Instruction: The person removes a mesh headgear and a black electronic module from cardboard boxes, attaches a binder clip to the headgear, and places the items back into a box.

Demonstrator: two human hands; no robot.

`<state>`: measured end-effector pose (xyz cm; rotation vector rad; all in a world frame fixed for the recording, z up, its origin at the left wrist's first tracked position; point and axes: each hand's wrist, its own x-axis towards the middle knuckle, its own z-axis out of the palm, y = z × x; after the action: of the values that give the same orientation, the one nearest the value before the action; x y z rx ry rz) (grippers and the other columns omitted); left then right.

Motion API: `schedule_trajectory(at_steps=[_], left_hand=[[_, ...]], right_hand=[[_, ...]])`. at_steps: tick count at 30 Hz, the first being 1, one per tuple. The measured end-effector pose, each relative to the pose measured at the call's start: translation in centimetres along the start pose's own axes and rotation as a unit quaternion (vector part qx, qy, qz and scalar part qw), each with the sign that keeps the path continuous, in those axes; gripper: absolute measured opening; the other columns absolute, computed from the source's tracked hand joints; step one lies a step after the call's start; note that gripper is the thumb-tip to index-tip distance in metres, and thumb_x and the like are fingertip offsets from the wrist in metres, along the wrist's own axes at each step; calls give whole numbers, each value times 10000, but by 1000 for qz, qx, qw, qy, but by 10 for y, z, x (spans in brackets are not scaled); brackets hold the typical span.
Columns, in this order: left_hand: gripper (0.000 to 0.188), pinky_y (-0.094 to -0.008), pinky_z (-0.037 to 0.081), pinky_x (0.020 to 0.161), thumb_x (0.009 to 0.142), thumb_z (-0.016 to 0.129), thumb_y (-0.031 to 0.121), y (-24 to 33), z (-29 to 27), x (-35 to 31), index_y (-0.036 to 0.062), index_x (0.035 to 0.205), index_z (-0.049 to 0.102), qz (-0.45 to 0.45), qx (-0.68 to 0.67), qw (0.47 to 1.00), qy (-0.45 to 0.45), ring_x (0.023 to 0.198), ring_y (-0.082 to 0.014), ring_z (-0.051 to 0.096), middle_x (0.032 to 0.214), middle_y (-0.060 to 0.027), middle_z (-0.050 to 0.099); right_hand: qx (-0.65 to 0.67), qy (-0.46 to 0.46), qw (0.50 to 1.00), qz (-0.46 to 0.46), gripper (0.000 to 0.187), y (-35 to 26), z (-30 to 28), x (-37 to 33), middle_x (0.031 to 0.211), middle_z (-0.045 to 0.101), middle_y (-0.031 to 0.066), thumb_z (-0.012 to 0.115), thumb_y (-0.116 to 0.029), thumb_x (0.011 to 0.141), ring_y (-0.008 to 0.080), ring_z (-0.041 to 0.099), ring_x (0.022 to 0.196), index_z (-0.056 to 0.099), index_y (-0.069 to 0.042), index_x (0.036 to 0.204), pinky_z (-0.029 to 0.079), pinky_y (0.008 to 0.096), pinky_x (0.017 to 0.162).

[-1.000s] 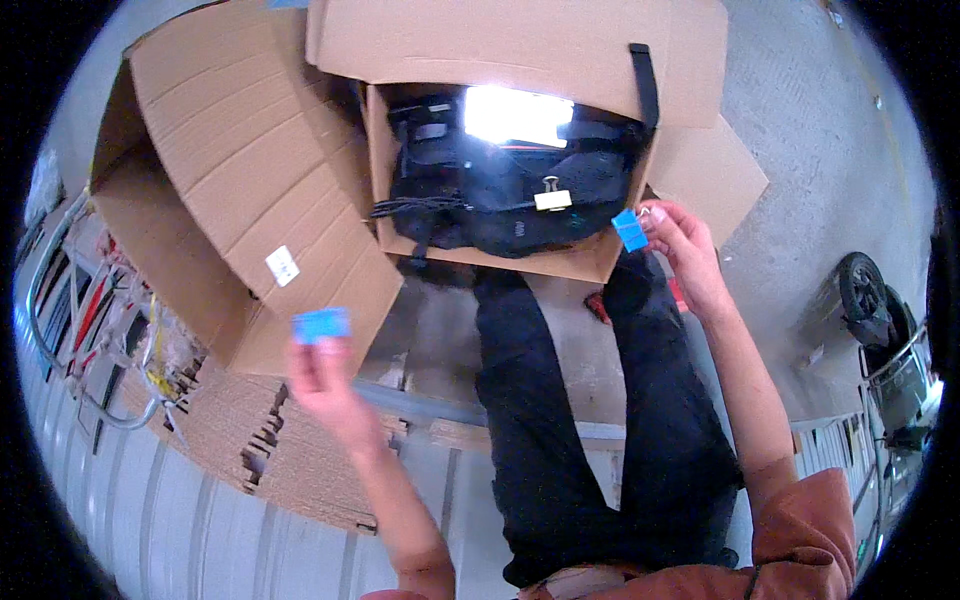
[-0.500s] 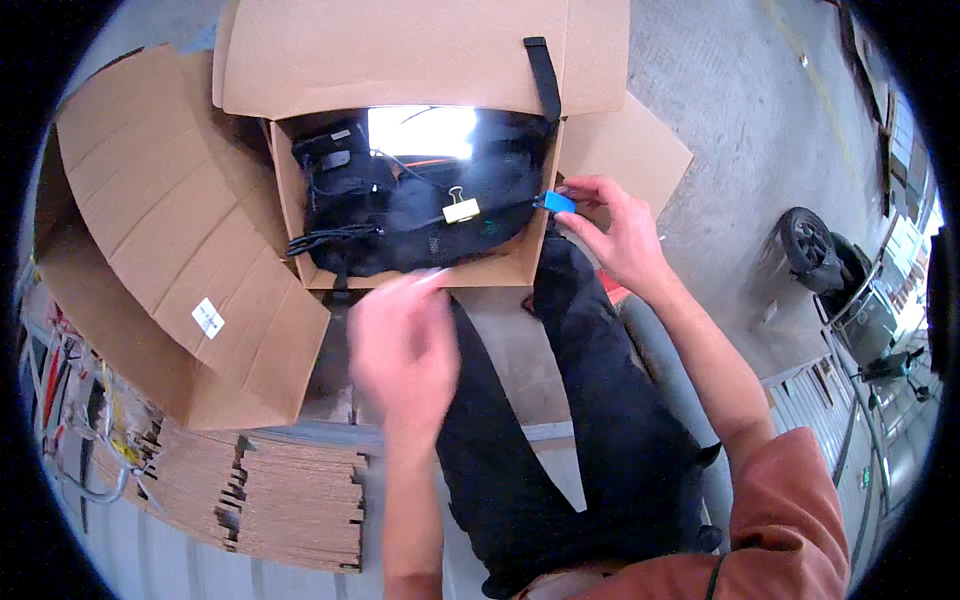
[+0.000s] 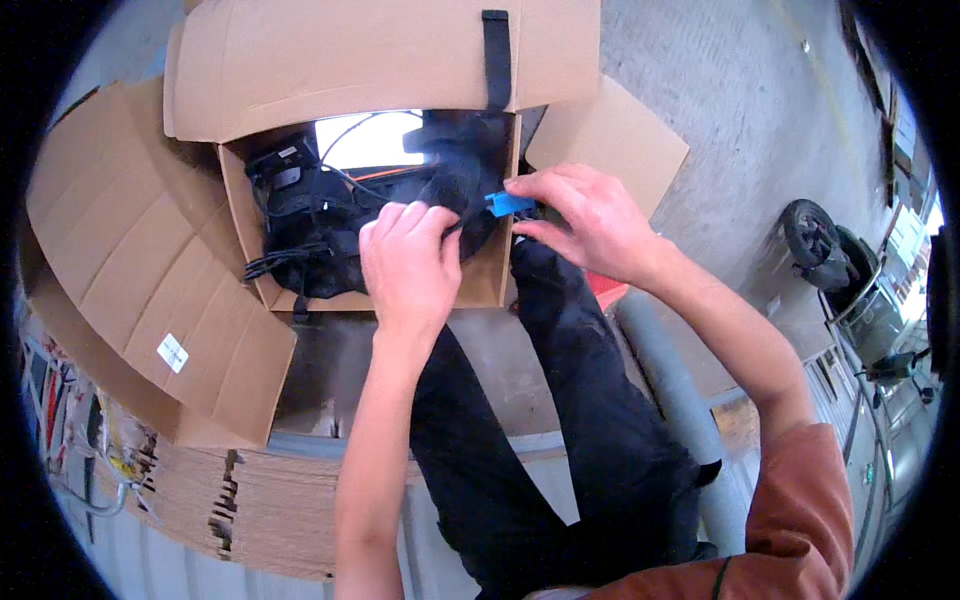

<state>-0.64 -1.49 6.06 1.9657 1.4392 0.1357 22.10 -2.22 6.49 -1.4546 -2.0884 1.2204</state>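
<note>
An open cardboard box [image 3: 512, 150] holds a black fabric item [image 3: 330, 275], black cables [image 3: 285, 262] and a bright white panel [image 3: 365, 140]. Over the box's middle, my left hand [image 3: 410, 260] is closed in a pinch near a dark strand; what lies between the fingertips is hidden. At the box's right wall, my right hand [image 3: 590, 215] grips a small blue clip [image 3: 510, 204] between thumb and fingers. The yellow binder clip is out of sight.
A second open carton [image 3: 150, 270] stands on the left, above stacked flat cardboard [image 3: 270, 500]. A grey tube [image 3: 680, 400] runs beside my right leg. Farther right, a black wheel [image 3: 808, 232] belongs to a cart. A black strap [image 3: 496, 60] hangs over the raised flap.
My left hand has moved up over the box, closing its fingers where the yellow binder clip was visible. My right hand keeps the blue clip, now turned. The whole view has shifted slightly.
</note>
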Motion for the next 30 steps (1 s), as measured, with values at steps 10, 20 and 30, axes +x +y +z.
schedule_trajectory(at_steps=[10, 20, 30], left_hand=[[140, -390, 414, 783, 745, 754, 79, 0, -43, -16, 108, 857, 676, -6, -29, 998, -55, 889, -251, 559, 805, -34, 600], [114, -390, 419, 810, 761, 740, 84, -8, -46, -26, 110, 834, 657, 26, -50, 996, -63, 907, -256, 541, 810, -28, 578], [185, -414, 423, 870, 786, 706, 68, -3, -32, -26, 104, 949, 624, -1, 28, 998, -60, 997, -277, 543, 949, -56, 587]], right_hand=[[25, -51, 980, -192, 220, -23, -7, 26, 992, 699, 136, 689, -188, 862, 314, 676, 946, 590, -45, 997, 542, 399, 825], [2, -215, 953, -216, 167, -17, -7, 63, 803, 653, 155, 626, -167, 868, 339, 666, 806, 552, -21, 903, 537, 429, 711], [-38, -211, 966, -142, 304, 2, 4, 56, 973, 650, 182, 713, -160, 835, 361, 640, 976, 558, -17, 1054, 522, 472, 834]])
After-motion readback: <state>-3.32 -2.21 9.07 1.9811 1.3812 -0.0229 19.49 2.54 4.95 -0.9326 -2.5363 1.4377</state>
